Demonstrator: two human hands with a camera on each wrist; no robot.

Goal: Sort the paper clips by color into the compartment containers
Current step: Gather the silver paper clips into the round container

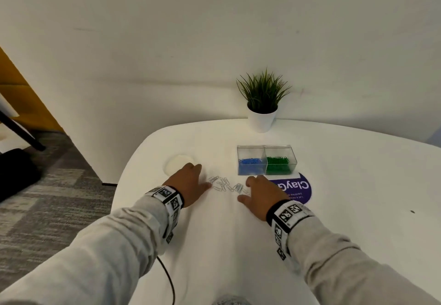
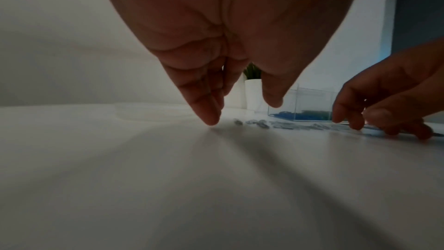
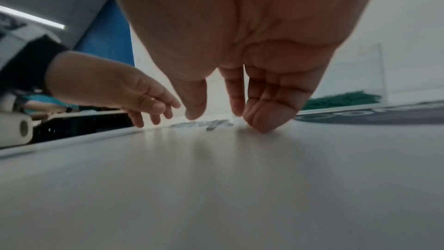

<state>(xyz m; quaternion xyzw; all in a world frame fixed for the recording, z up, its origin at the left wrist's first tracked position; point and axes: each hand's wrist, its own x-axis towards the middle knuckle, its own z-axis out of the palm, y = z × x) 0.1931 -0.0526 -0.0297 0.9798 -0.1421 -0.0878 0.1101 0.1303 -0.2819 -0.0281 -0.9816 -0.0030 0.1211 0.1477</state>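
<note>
- White bench (image 1: 238, 245) against a pale wall, potted plant (image 1: 262, 99) at the back.
- My left hand (image 1: 191, 183) and right hand (image 1: 260, 192) flank the white paper clips (image 1: 226, 186), fingers relaxed, holding nothing.
- Clear container (image 1: 266, 160): blue left, green right.
- Clips look light, thin and slippery; I'd pinch one by its edge.

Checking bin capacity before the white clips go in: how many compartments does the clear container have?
2. The left compartment holds blue paper clips; the right compartment holds green paper clips. Both sit side by side in the clear container, beyond the right hand.
</note>
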